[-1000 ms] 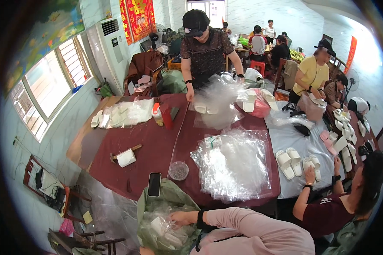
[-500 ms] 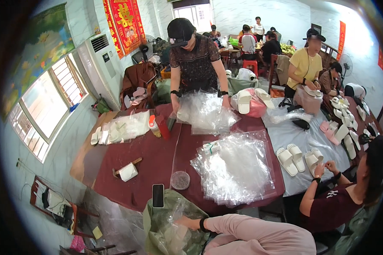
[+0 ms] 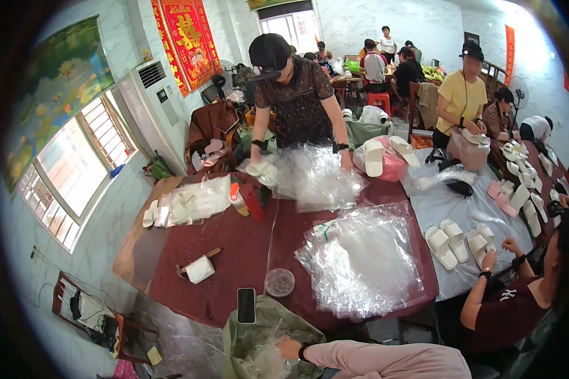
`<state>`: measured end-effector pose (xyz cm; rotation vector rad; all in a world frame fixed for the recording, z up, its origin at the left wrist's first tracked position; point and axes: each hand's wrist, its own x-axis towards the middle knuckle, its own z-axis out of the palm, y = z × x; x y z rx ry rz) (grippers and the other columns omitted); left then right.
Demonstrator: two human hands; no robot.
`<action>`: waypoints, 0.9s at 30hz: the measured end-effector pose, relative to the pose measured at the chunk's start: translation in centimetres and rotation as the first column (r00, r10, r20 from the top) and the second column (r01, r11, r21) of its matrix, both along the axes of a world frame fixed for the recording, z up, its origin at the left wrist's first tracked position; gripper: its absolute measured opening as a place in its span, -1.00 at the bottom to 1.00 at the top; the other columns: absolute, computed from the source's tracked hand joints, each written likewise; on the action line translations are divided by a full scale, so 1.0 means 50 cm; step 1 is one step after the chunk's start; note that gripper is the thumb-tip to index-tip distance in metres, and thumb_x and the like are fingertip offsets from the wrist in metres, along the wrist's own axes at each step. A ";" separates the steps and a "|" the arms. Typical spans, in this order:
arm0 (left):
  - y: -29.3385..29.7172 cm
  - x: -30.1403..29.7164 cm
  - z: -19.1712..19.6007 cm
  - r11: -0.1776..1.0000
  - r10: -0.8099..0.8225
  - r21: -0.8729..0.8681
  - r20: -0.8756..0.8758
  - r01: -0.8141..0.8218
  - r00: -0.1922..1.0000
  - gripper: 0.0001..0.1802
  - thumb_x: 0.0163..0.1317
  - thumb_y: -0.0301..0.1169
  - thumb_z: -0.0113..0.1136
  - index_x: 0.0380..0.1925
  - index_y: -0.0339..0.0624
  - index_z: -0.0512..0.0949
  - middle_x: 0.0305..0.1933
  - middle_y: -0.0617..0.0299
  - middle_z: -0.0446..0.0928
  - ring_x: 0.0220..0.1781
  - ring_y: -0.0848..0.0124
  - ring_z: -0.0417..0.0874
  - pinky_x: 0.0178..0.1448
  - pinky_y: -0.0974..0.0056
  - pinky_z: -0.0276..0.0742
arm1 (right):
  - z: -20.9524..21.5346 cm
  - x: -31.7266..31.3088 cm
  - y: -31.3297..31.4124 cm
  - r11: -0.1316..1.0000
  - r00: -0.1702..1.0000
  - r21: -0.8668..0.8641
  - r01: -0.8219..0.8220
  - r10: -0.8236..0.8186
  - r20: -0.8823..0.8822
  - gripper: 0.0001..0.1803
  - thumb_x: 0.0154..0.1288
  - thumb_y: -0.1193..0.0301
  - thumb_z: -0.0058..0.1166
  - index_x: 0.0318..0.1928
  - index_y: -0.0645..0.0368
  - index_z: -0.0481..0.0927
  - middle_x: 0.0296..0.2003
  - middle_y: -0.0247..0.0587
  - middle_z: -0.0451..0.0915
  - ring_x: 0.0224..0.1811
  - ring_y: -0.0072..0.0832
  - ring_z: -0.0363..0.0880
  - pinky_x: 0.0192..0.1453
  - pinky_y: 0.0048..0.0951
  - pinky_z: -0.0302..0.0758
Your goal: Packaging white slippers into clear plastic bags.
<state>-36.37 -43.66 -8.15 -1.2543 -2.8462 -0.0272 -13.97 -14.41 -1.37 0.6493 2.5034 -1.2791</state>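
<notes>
Dark red cloth covers the long table point(image 3: 234, 243) in front of me, and the room around it is full of people who work with slippers and plastic.

Nearest to me, at the lower edge, my right hand point(image 3: 289, 347) is down in the open mouth of a green sack point(image 3: 243, 325) that stands against the table edge. The hand lies among crumpled clear plastic bags point(image 3: 265, 361). The fingers are half buried in the film, so I cannot tell if they are closed on something or are only spread. My left hand is not visible.

For this reach, I think it is best to pinch one single layer near its edge and lift slowly. This film clings together, and a fast pull can bring out a whole clump. I would also hold the wrist low, away from the black phone point(image 3: 246, 305) that lies just beside the sack's rim, and from the small round dish point(image 3: 280, 282) next to it.

Further on the cloth there is a wide pile of flat clear bags point(image 3: 367, 268), and to the left a white roll on a wooden handle point(image 3: 199, 268). On the right, a co-worker's hand point(image 3: 487, 259) touches pale slippers point(image 3: 446, 240). On the far side, a person in a dark cap point(image 3: 294, 95) bends over more plastic, with red hangings point(image 3: 186, 38) on the wall behind.
</notes>
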 end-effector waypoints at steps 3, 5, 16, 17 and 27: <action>-0.022 0.008 -0.007 0.992 -0.047 -0.117 -0.014 0.045 0.999 -0.70 0.11 -0.34 -0.02 -0.50 -0.45 0.48 -0.46 -0.13 0.53 -0.41 -0.09 0.51 -0.34 0.02 0.39 | -0.015 -0.030 -0.021 0.992 0.981 -0.047 0.113 -0.119 -0.154 -0.60 0.15 0.41 -0.12 0.00 0.36 0.34 0.00 0.23 0.28 -0.08 0.06 0.42 -0.10 -0.09 0.39; -0.048 0.019 -0.009 0.978 -0.077 -0.194 -0.020 0.071 0.997 -0.70 0.12 -0.34 -0.02 -0.49 -0.45 0.48 -0.45 -0.12 0.54 -0.41 -0.09 0.51 -0.34 0.03 0.40 | -0.054 -0.042 -0.034 0.961 0.903 -0.204 0.187 -0.250 -0.350 -0.61 0.12 0.43 -0.12 -0.04 0.37 0.38 0.07 0.27 0.24 -0.05 0.08 0.40 -0.06 -0.07 0.39; -0.096 0.071 -0.070 0.913 -0.145 -0.402 -0.155 0.071 0.977 -0.65 0.17 -0.25 -0.07 -0.39 -0.39 0.48 -0.36 -0.05 0.54 -0.35 0.01 0.53 -0.33 0.06 0.40 | -0.109 0.106 0.026 0.982 0.979 -0.043 0.186 -0.189 -0.080 -0.29 0.23 -0.07 -0.24 0.12 0.32 0.26 0.13 0.28 0.19 0.12 0.06 0.28 0.16 -0.11 0.25; -0.094 0.079 -0.072 0.919 -0.111 -0.393 -0.201 0.023 0.973 -0.64 0.18 -0.23 -0.09 -0.36 -0.38 0.48 -0.33 -0.04 0.53 -0.33 0.03 0.53 -0.32 0.06 0.41 | -0.087 0.116 0.028 0.988 0.988 -0.032 0.152 -0.153 -0.022 -0.27 0.22 -0.12 -0.29 0.09 0.32 0.29 0.12 0.25 0.21 0.12 0.04 0.27 0.18 -0.11 0.22; 0.075 0.193 0.151 0.900 0.206 -0.186 -0.613 -0.393 0.763 -0.44 0.24 0.02 -0.23 -0.05 -0.22 0.45 -0.03 0.07 0.48 -0.14 0.23 0.53 -0.21 0.12 0.43 | -0.047 0.214 0.059 0.952 0.981 0.293 -0.087 0.134 -0.144 -0.35 0.29 -0.06 -0.32 0.07 0.28 0.32 0.07 0.14 0.31 0.15 -0.07 0.26 0.21 -0.17 0.19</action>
